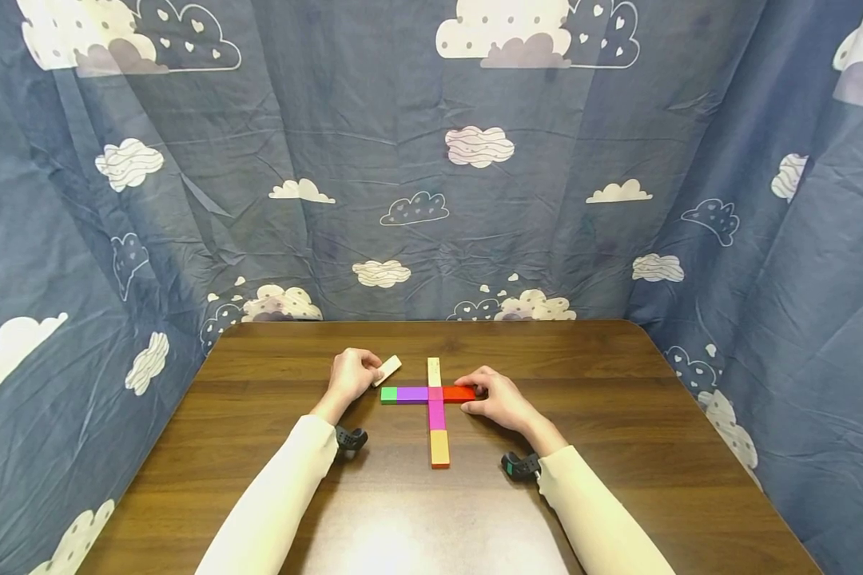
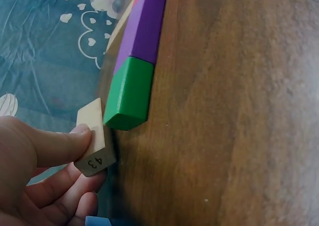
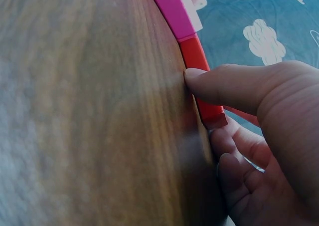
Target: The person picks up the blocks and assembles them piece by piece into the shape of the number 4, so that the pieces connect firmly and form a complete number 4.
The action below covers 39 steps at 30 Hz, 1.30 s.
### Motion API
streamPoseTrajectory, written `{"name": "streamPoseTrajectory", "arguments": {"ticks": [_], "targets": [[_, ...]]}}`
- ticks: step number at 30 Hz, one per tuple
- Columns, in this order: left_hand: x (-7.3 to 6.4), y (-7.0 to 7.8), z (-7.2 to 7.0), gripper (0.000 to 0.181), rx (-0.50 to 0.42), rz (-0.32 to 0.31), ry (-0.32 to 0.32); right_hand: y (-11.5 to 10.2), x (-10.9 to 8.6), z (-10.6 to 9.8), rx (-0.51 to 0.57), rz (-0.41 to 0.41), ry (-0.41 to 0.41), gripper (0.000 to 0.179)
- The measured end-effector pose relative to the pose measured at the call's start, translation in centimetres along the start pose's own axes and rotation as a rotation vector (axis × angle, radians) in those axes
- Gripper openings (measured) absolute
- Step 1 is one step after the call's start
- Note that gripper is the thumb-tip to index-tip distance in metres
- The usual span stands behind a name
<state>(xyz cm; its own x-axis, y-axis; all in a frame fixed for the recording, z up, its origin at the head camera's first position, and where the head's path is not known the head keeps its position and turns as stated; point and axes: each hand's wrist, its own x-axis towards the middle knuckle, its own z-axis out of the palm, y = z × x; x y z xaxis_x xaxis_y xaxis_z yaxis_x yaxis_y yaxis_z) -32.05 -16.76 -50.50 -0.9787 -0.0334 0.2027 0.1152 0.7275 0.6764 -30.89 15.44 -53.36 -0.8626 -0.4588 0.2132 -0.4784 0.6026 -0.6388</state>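
My left hand [image 1: 352, 374] pinches a plain wooden block [image 1: 388, 370] between thumb and fingers. The left wrist view shows "43" written on this block's end [image 2: 94, 161]; it is tilted, just beside the green block [image 2: 130, 94]. My right hand [image 1: 502, 399] holds a red block [image 1: 455, 394] by its long sides, thumb on the near side. That red block forms the right arm of a flat cross of blocks. Purple [image 1: 412, 394] and green make the left arm, with a pink block [image 1: 435, 393] at the centre.
Toward the back, the cross has a plain wooden block [image 1: 434, 371]; toward the front it has a magenta block [image 1: 437, 414] and an orange block [image 1: 439, 449]. The brown wooden table [image 1: 582, 359] meets a blue cloud-patterned curtain [image 1: 403, 160] at the back and sides.
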Motion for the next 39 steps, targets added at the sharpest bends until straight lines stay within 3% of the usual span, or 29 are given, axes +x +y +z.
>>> {"name": "streamPoseTrajectory", "arguments": {"ticks": [12, 39], "targets": [[-0.06, 0.02, 0.58, 0.01, 0.061, -0.025, -0.021, 0.02, -0.11, 0.16, 0.006, -0.009, 0.001, 0.042], [-0.37, 0.32, 0.72, 0.006, 0.078, -0.025, -0.034, -0.33, -0.05, -0.04, 0.017, -0.011, 0.018, 0.04]]}}
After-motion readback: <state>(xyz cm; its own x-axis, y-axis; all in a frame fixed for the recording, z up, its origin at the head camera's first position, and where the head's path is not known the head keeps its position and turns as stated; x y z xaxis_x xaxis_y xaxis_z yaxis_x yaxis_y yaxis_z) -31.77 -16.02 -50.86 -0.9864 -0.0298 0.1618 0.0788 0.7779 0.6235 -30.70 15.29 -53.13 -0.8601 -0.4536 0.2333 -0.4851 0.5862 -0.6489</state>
